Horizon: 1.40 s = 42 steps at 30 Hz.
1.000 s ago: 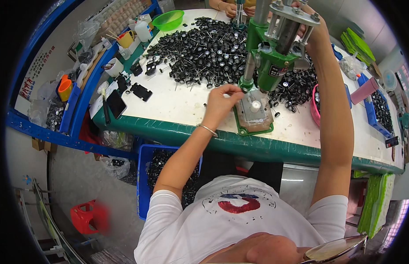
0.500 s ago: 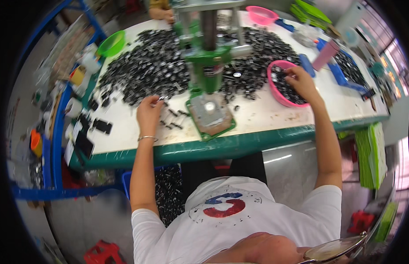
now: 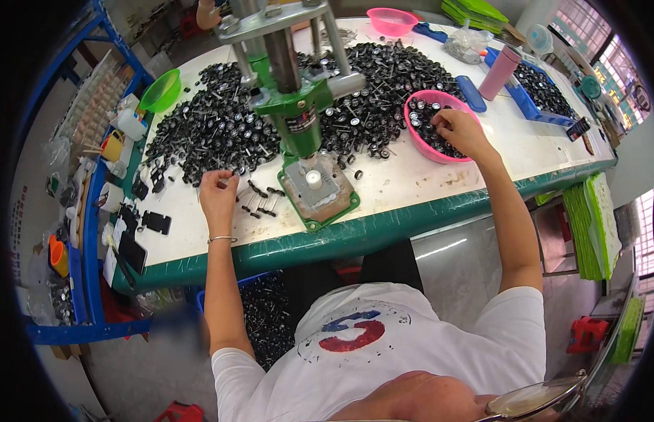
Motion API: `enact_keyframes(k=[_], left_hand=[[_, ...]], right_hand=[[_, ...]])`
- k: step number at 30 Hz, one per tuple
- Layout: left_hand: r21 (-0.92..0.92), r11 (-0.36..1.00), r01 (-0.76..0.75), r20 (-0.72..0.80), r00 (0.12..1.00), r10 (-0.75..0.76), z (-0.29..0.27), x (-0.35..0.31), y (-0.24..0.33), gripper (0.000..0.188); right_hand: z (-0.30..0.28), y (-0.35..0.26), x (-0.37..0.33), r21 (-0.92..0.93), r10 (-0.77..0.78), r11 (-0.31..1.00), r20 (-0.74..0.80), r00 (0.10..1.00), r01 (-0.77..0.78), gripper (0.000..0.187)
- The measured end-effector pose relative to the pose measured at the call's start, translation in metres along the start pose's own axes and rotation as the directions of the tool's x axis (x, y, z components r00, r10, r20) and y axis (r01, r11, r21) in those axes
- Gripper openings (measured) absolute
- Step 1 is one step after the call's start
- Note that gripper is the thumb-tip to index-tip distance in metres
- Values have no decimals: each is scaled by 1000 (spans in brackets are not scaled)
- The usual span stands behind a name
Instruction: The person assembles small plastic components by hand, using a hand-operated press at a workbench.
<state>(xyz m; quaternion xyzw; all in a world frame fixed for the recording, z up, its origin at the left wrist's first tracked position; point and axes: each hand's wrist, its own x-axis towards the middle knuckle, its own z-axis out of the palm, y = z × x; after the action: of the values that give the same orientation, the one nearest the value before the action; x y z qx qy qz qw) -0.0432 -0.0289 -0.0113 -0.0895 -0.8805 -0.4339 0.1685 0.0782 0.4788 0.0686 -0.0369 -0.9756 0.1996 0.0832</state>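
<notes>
My left hand (image 3: 218, 200), a bracelet on its wrist, is at the near edge of a heap of black wheel-like parts with metal pins (image 3: 225, 112). Its thumb and fingers are pinched together; what they hold, if anything, is too small to make out. Beside it lie several loose pinned parts (image 3: 260, 200). My right hand (image 3: 464, 133) reaches into a pink basin (image 3: 413, 133) of similar black parts, fingers bent and closed, their tips partly hidden. Between my hands stands a green hand press (image 3: 299, 130), with a white round piece (image 3: 313, 179) on its base plate.
A green bowl (image 3: 162, 91) stands far left, another pink basin (image 3: 391, 21) at the back. Right of my basin are a blue case (image 3: 471, 93), a pink bottle (image 3: 501, 72) and a blue tray (image 3: 527, 105) of parts. Part of another person (image 3: 209, 14) shows beyond the table.
The view has shifted and sharpened, so the press now looks more tilted. Both hands keep roughly their places, the left by the heap and the right in the basin.
</notes>
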Motion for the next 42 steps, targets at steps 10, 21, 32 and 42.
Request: enact_keyframes(k=[10, 21, 32, 42], left_hand=[[-272, 951, -143, -124, 986, 113, -12, -7, 29, 9], [-842, 338, 419, 384, 908, -170, -4, -16, 47, 8], [-777, 453, 437, 387, 899, -205, 25, -27, 63, 18], [-727, 577, 372, 327, 927, -186, 27, -37, 79, 19]], right_hand=[[6, 7, 10, 35, 72, 997, 27, 997, -73, 20], [14, 14, 15, 224, 56, 972, 67, 996, -70, 20], [12, 5, 12, -69, 80, 994, -65, 995, -84, 20], [27, -89, -3, 562, -86, 814, -132, 988, 146, 21]])
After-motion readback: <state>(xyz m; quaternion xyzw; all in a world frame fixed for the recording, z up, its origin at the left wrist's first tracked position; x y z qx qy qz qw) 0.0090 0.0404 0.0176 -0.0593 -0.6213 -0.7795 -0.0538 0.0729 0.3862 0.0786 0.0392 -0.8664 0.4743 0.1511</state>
